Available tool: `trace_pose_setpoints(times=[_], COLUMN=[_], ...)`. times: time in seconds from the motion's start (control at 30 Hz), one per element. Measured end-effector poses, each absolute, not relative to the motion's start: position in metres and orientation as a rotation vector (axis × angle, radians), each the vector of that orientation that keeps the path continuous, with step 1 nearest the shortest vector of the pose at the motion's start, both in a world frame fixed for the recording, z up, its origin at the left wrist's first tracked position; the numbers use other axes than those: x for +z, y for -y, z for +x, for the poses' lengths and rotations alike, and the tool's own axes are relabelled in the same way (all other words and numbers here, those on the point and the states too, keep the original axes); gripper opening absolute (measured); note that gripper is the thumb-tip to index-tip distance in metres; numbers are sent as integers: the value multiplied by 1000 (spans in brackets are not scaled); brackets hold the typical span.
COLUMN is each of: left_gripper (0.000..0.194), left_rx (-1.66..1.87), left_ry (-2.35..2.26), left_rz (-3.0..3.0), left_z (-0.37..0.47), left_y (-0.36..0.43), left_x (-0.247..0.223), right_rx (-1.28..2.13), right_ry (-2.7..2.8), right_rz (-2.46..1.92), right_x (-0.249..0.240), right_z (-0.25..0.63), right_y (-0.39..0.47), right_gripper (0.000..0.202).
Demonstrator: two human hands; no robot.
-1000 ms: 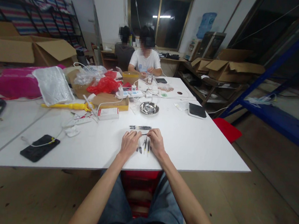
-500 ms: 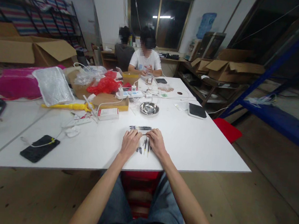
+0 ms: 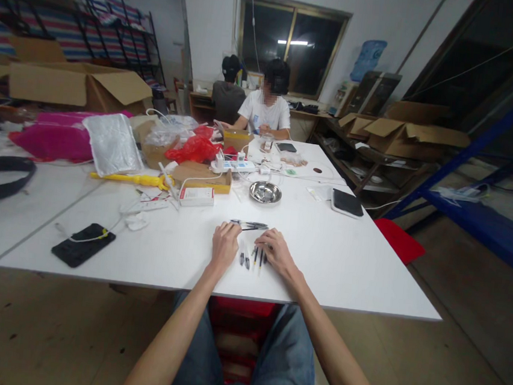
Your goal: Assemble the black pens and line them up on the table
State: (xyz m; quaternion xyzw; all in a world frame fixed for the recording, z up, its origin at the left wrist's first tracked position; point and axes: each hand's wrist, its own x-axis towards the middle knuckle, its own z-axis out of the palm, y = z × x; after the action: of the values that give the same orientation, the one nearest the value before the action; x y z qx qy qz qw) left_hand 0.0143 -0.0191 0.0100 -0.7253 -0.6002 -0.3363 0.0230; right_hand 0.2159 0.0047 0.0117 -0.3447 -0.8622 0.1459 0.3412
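My left hand (image 3: 225,244) rests on the white table with its fingers bent together. A thin black pen (image 3: 249,229) runs out from its fingertips, just below several dark pens (image 3: 253,224) lying in a row. To the right, my right hand (image 3: 277,250) curls down over loose pen parts, its fingertips close to dark refills (image 3: 261,258) with yellowish ends. Whatever its fingers pinch is hidden. Between the hands lie small clear pieces with dark tips (image 3: 244,260). Beyond the pens stands a round, shiny metal dish (image 3: 265,192).
At left are a black phone (image 3: 83,245) with a white cable, a small white box (image 3: 197,196), a cardboard tray (image 3: 207,179) and a power strip (image 3: 236,166). A black-topped device (image 3: 347,202) lies at right. Across the table sits a person in white (image 3: 266,112).
My hands have moved apart; before, they met over a thin dark piece. My right hand is now lower over the loose parts. The whole view has shifted slightly.
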Motion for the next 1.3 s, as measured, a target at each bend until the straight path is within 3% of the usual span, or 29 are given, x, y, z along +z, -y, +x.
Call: trace_pose_setpoints(times=[0.33,0.43,0.6,0.7,0.83,1.03,1.2,1.3], left_gripper=[23,22,21,23,25,28,27,21], left_rx=[-1178,-1213,-1318,-1251,-1184,-1111,-1205,-1252], left_ry=[1846,1831,1759,1722,1679,1661,1996,2246], left_rz=[-2229,-2215,-2288,-2360,-2393,-2477,-2307,-2126], left_z=[12,13,16,18,20,21,18,15], left_y=[16,14,11,12,14,17,20,16], left_x=[5,1,-8,-9,-5,-1,3,5], right_rx=[291,240,188,207,303,1008,1080,1166], right_ry=[2585,2482,2073,2078,1962,1456,1091,1166], right_rz=[-696,-928,-1689,-1839,-1611,-1114,-1090,-1131], right_x=[12,17,19,19,26,38,46,45], right_z=[209,218,234,241,236,203,207,218], right_y=[-32,-27,-6,3,4,-7,-23,-25], right_gripper=[18,19,33,32,32,37,37,40])
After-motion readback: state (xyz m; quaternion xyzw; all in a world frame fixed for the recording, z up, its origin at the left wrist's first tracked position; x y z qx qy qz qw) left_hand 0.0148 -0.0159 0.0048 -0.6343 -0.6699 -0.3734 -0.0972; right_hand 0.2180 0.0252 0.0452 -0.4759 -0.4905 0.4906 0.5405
